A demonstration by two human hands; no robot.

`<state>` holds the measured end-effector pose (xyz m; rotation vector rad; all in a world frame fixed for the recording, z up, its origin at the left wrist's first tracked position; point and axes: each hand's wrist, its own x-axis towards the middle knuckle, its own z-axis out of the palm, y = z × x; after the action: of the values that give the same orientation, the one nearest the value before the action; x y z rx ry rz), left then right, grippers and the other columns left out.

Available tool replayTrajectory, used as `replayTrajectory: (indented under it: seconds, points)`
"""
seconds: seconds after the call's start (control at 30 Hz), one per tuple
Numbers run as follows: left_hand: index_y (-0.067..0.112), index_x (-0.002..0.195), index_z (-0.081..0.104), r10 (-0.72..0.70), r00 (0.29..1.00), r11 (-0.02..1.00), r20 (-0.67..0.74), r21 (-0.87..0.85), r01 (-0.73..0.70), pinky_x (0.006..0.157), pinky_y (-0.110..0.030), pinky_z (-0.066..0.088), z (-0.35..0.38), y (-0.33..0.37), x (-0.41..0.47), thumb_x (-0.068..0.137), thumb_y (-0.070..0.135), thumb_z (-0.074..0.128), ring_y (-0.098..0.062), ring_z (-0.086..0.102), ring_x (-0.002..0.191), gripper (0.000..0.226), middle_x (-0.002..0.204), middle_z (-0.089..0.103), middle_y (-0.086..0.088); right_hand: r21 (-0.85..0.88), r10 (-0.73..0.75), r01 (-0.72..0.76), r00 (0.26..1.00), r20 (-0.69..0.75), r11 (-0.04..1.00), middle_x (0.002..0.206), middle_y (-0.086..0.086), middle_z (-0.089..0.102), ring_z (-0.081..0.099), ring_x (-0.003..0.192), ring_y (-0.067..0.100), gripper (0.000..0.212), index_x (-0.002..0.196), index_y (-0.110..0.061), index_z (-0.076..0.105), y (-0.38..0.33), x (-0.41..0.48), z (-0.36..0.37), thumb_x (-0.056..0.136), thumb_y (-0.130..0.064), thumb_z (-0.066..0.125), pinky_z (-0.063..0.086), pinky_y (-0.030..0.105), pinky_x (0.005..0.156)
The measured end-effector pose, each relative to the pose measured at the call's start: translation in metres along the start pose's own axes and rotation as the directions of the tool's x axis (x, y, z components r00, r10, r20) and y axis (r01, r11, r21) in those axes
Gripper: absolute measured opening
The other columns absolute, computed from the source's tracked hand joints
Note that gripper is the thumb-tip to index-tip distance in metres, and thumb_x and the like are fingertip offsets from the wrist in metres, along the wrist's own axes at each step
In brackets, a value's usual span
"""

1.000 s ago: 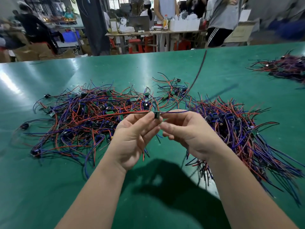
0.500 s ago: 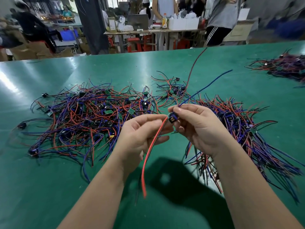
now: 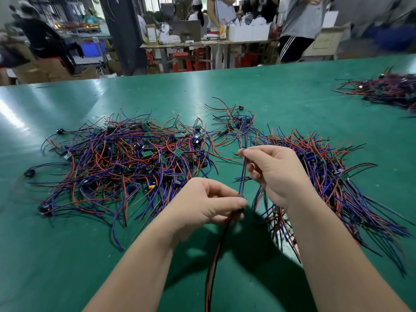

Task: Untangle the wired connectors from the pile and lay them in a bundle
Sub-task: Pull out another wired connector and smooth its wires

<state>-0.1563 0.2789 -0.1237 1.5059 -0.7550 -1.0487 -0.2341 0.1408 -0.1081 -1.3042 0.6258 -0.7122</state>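
The green tabletop (image 3: 292, 91) carries the same spread as a second ago. The big tangled pile (image 3: 126, 163) of red, blue and black leads lies on the left, the combed-out bundle (image 3: 337, 190) lies on the right behind the right hand, and a separate far heap (image 3: 387, 91) sits at the right edge. None of them has visibly shifted.

The change is between the hands. A second ago both met over one small plug whose leads reached sideways across the pile. Half a second ago the right hand held that plug up while its leads flew out over the tabletop. Now the left hand (image 3: 202, 203) sits lower and nearer, and the right hand (image 3: 276, 174) higher and farther. The wired connector (image 3: 243, 176) is drawn out straight between them, clear of the pile and above the tabletop.

The right fingers (image 3: 254, 152) pinch the upper end of the leads. The left fingers (image 3: 234, 202) close narrowly on the lower part, where a dark lump may be the plug, and a red-and-black pair trails from them towards the camera.

This piece looks untangled and straightened, so it should only need laying onto the bundle. The pile is still large, so the task is far from done.
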Motion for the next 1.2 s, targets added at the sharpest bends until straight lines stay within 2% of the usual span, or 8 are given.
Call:
replayTrajectory:
  seconds: [0.2,0.53,0.67,0.77,0.9,0.97,1.1,1.2]
  points:
    - [0.013,0.076,0.072,-0.094,0.973,0.993,0.211,0.087,0.077,0.053,-0.018,0.051,-0.001,-0.001,-0.006,0.075,0.011,0.078,-0.015,0.071,0.068,0.007,0.079,0.074,-0.010,0.245,0.063,-0.042,0.995,-0.077,0.969,0.054,-0.003,0.056,0.047,0.042,0.004,0.009,0.078,-0.004,0.065,-0.008,0.004,-0.005,0.085,0.000,0.062,0.034,0.013,0.038]
    - [0.026,0.073,0.072,-0.141,0.931,0.983,0.337,0.163,0.090,0.054,-0.016,0.050,-0.015,-0.001,-0.009,0.067,0.025,0.080,-0.010,0.069,0.068,0.010,0.079,0.074,-0.003,0.275,0.049,-0.027,0.996,-0.074,0.961,0.064,0.006,0.063,0.057,0.041,0.008,0.020,0.076,-0.008,0.060,-0.008,0.002,-0.004,0.093,-0.018,0.058,0.039,0.013,0.035]
    - [0.014,0.069,0.074,-0.051,0.996,0.994,0.070,-0.092,0.058,0.051,-0.016,0.050,-0.021,0.000,-0.001,0.063,0.023,0.080,-0.013,0.070,0.065,0.012,0.078,0.074,-0.009,0.148,-0.022,0.021,1.000,0.009,0.989,0.103,0.002,0.054,0.066,0.058,0.014,0.010,0.105,-0.017,0.054,-0.002,0.001,0.001,0.097,-0.023,0.051,0.049,0.019,0.049]
    - [0.005,0.077,0.071,-0.030,0.975,0.979,-0.219,-0.204,-0.016,0.049,-0.017,0.050,-0.024,-0.005,0.008,0.059,0.025,0.075,-0.012,0.068,0.058,0.027,0.072,0.072,-0.011,-0.303,-0.140,0.213,0.959,0.247,0.929,0.099,0.003,0.062,0.060,0.063,0.013,0.022,0.102,-0.032,0.062,0.005,-0.006,0.001,0.086,-0.017,0.065,0.047,0.026,0.059]
    - [0.002,0.080,0.069,0.002,0.944,0.972,-0.330,-0.223,-0.080,0.051,-0.017,0.051,-0.026,-0.008,0.011,0.059,0.028,0.073,-0.009,0.064,0.055,0.033,0.065,0.068,-0.008,-0.531,-0.133,0.405,0.869,0.476,0.744,0.076,0.002,0.069,0.056,0.062,0.011,0.022,0.090,-0.030,0.071,0.015,-0.016,0.012,0.071,-0.023,0.081,0.046,0.027,0.063]
    - [0.003,0.079,0.069,0.017,0.947,0.970,-0.320,-0.225,-0.093,0.051,-0.018,0.052,-0.025,-0.007,0.012,0.063,0.032,0.071,-0.009,0.064,0.055,0.033,0.065,0.068,-0.007,-0.570,-0.266,0.487,0.863,0.429,0.662,0.069,-0.009,0.066,0.055,0.059,0.003,0.016,0.085,-0.027,0.073,0.016,-0.017,0.017,0.072,-0.021,0.080,0.045,0.019,0.061]
    - [0.006,0.080,0.068,0.004,0.932,0.927,-0.363,-0.347,-0.139,0.052,-0.021,0.056,-0.025,0.001,0.011,0.082,0.036,0.061,-0.014,0.070,0.060,0.031,0.073,0.073,-0.009,-0.485,-0.414,0.459,0.887,0.205,0.744,0.077,-0.013,0.069,0.060,0.063,0.002,0.018,0.090,-0.022,0.075,0.005,-0.013,0.011,0.074,-0.016,0.079,0.049,0.019,0.067]
    - [0.014,0.082,0.068,0.128,0.756,0.983,-0.642,-0.022,-0.185,0.060,-0.025,0.058,-0.042,0.000,0.010,0.092,0.021,0.062,-0.014,0.070,0.067,0.014,0.079,0.073,-0.005,-0.631,-0.613,0.418,0.781,-0.117,0.654,0.079,-0.007,0.071,0.067,0.072,0.011,0.016,0.091,-0.023,0.074,-0.009,-0.009,-0.011,0.075,-0.022,0.078,0.053,0.027,0.077]
